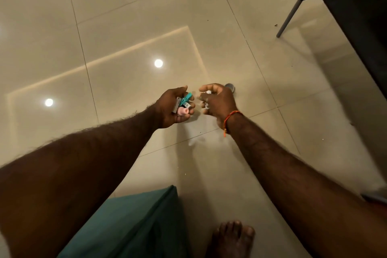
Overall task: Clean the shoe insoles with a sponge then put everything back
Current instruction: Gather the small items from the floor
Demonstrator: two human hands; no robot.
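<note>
The left hand [176,107] grips a small teal and pink bottle [184,106]. The right hand [217,100] is curled, maybe foamy. Squeeze gently. No insoles or sponge show.

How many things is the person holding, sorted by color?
Left hand:
teal piece: 1
pink piece: 1
grey piece: 1
Right hand:
small white pieces: at least 2, partly hidden
Total: at least 5
</note>
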